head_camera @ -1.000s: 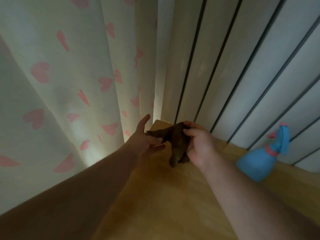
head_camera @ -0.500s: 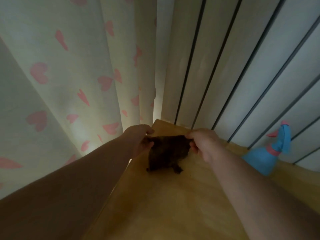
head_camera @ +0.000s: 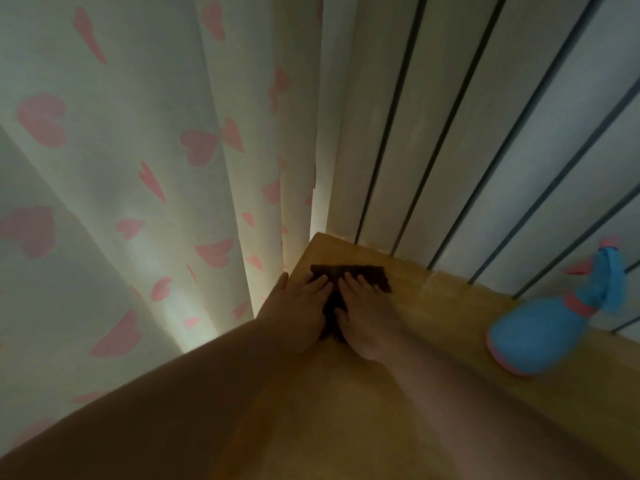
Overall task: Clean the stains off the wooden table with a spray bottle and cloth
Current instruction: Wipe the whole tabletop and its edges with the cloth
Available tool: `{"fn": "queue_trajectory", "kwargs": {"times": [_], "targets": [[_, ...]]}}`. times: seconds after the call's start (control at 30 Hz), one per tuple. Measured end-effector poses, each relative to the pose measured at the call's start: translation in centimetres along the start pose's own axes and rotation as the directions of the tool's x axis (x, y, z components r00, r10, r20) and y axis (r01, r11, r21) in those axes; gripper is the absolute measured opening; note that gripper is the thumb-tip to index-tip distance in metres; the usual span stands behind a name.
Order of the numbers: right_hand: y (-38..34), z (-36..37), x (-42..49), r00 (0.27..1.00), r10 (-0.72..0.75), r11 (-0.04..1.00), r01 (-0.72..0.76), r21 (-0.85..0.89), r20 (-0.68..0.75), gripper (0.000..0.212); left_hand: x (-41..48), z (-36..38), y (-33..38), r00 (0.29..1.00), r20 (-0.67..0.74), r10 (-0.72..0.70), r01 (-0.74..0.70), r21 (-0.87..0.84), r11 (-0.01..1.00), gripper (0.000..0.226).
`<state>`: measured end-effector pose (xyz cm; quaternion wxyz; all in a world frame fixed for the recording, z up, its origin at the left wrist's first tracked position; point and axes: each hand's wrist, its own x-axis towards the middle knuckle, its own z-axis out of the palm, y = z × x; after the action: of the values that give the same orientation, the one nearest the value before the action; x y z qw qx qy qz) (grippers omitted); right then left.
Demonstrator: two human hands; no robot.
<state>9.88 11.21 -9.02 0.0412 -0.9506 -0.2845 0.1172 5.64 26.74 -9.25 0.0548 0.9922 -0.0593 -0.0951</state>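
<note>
A: The wooden table (head_camera: 346, 417) nearest you shows plain wood, but the light is dim, so I cannot tell whether stains remain there.

B: Further out, your left hand (head_camera: 294, 306) and right hand (head_camera: 369, 317) lie side by side on the cloth (head_camera: 349, 271). The fingers of both are straight and slightly spread, pressing it flat rather than curling round it.

A: The dark cloth sits spread out at the far left corner of the table, just beside the heart-print curtain (head_camera: 138, 168). You look to be at the wiping step, in 1 corner only.

B: Your spray bottle (head_camera: 540, 337) stands well apart to the right, against the panelled wall (head_camera: 485, 133), in neither of your 2 hands. I judge that most of the tabletop is yet to be wiped.
</note>
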Motion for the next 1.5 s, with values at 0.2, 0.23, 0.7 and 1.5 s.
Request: {"fn": "queue_trajectory", "kwargs": {"times": [0.2,0.23,0.7,1.5], "targets": [[1.0,-0.3,5.6,1.0,0.027,0.998,-0.027,-0.061,-0.011,0.066,4.3,-1.4,-1.6,0.997,-0.074,0.005,0.0,0.076,0.997,0.06],[1.3,-0.5,6.5,1.0,0.017,0.997,-0.017,-0.073,0.001,0.067,5.1,-1.4,-2.0,0.997,-0.082,0.016,-0.008,0.095,0.995,0.061],[0.3,0.2,6.6,0.998,0.053,0.995,-0.051,-0.084,0.023,0.068,5.3,-0.5,-3.9,0.999,0.041,0.02,-0.025,0.107,0.994,0.065],[-2.9,1.9,1.0,0.999,0.03,0.999,-0.031,-0.017,-0.022,0.062,0.6,1.4,-2.0,0.999,-0.042,-0.008,0.006,-0.048,0.999,0.058]]}}
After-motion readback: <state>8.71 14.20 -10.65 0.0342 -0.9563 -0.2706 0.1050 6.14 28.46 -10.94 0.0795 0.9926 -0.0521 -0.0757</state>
